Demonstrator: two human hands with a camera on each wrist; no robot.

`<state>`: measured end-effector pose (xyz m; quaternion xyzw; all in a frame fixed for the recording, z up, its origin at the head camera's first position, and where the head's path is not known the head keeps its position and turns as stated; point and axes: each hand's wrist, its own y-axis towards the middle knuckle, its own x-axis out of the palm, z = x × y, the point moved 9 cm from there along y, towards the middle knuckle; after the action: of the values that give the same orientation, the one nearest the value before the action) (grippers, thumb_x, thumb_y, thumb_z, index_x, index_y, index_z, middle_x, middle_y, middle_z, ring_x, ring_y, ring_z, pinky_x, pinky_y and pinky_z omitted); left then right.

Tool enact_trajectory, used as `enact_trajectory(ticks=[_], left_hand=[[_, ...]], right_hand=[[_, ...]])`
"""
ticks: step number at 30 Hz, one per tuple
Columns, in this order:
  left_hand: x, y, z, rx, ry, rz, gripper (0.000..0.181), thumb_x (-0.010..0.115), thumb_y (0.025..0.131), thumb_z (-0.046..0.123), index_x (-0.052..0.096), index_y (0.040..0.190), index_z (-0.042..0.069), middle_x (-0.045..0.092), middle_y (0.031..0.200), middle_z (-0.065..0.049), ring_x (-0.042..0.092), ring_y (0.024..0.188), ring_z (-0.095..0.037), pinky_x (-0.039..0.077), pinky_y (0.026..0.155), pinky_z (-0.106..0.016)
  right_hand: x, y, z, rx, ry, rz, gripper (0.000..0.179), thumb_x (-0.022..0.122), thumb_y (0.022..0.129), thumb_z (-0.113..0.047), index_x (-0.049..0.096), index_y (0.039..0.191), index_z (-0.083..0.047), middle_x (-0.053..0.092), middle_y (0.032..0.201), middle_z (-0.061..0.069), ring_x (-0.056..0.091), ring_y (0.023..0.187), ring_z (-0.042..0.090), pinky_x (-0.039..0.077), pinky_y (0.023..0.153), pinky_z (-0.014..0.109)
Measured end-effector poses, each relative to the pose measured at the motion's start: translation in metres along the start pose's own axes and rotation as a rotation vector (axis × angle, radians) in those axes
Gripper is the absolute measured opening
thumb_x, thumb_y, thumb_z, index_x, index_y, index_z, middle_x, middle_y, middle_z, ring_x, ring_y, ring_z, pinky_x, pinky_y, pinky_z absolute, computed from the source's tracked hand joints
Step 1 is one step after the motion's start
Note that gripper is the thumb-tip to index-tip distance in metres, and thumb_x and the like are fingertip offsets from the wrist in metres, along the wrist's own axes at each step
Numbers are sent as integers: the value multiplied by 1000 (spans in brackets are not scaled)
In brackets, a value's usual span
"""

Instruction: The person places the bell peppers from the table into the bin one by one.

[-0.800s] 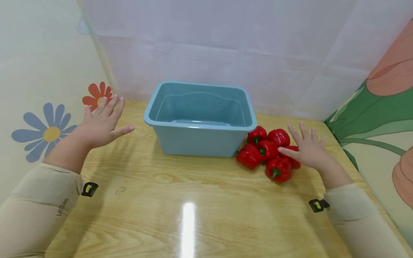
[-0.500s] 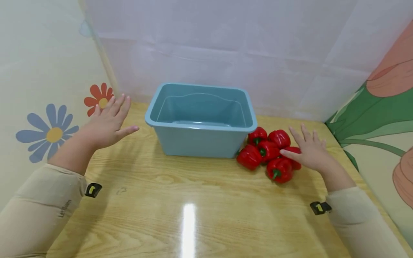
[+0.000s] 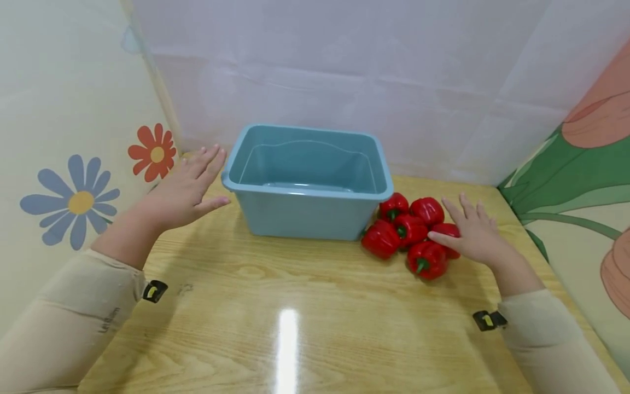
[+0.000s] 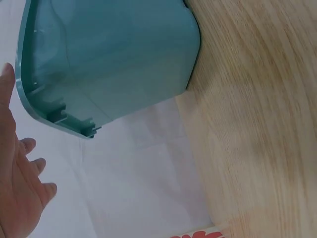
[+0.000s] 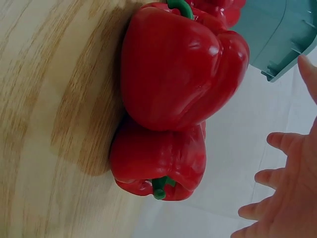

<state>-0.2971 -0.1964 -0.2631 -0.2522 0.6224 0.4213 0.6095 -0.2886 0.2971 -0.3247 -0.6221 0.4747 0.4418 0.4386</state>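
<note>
Outermost beyond the left hand (image 3: 184, 191) stands a smooth, pale panel (image 3: 54, 82) printed with a blue flower (image 3: 81, 202) and a red flower (image 3: 156, 154). Below both hands spreads the bench (image 3: 236, 339), its surface yellowish, wood-grained and glossy, with a bright streak of reflected light between the forearms. Just right of the left hand sits the light-blue tub (image 3: 305, 216), apparently plastic: a deep, rounded rectangle, upright, with a thick rolled rim and walls narrowing toward the base. Behind it, farther off than both hands, hangs a pale backdrop sheet (image 3: 315, 65) with fold creases. Between the tub and the right hand (image 3: 472, 235) lie the red bell peppers (image 3: 380, 239), six visible, shiny, blocky and lobed, with green stems on several. They cluster closely at the tub's near right corner, the rightmost partly hidden by the right hand. Beyond that hand, a panel (image 3: 566, 241) shows coral blooms and green leaves.

The left hand is spread, palm down, thumb out, and grasps nothing; its fingertips are close to the tub's left rim, though contact cannot be told. The right hand is likewise released, fingers fanned, poised over the rightmost pepper; the right wrist view shows a gap between its fingers and the peppers.
</note>
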Motion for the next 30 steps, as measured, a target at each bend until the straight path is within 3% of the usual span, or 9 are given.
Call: enact_trajectory(ticks=[6, 13, 17, 21, 27, 30], left_hand=[[3, 5, 15, 99, 4, 45, 79, 55, 89, 41, 6, 148, 22, -3, 154, -5, 0, 140, -28, 21, 107, -56], [9, 7, 26, 170, -21, 92, 71, 57, 89, 34, 19, 147, 19, 9, 153, -8, 10, 139, -30, 24, 107, -52], [9, 7, 31, 206, -29, 151, 64, 60, 89, 24, 29, 144, 13, 23, 150, -11, 17, 138, -29, 24, 108, -49], [8, 7, 31, 209, -57, 212, 62, 61, 87, 16, 33, 143, 13, 33, 146, -11, 22, 137, -26, 21, 111, -43], [8, 7, 29, 178, -91, 260, 61, 61, 87, 16, 35, 142, 14, 39, 142, -14, 28, 135, -28, 26, 108, -47], [7, 7, 30, 193, -89, 289, 61, 64, 85, 15, 38, 140, 12, 41, 139, -15, 32, 132, -29, 28, 107, -48]], right_hand=[[3, -1, 0, 7, 8, -18, 102, 43, 77, -73, -1, 148, -16, -14, 148, 25, -9, 128, 58, -1, 96, 73], [5, -2, -1, -8, 27, -17, 102, 46, 77, -71, 1, 148, -14, -14, 148, 26, -9, 127, 58, 0, 98, 72], [5, -2, -2, -15, 26, -9, 101, 47, 78, -70, 3, 148, -12, -12, 148, 27, -7, 127, 59, 1, 98, 72], [5, -2, -3, -16, 33, -4, 100, 48, 78, -70, 5, 148, -12, -12, 148, 27, -6, 127, 59, 1, 98, 72], [4, -1, -1, -6, 42, -12, 101, 47, 77, -72, 2, 148, -16, -15, 149, 24, -9, 129, 57, 5, 96, 74], [4, -2, 0, 0, 44, -16, 102, 46, 76, -73, 2, 148, -16, -16, 149, 23, -9, 129, 56, 6, 95, 74]])
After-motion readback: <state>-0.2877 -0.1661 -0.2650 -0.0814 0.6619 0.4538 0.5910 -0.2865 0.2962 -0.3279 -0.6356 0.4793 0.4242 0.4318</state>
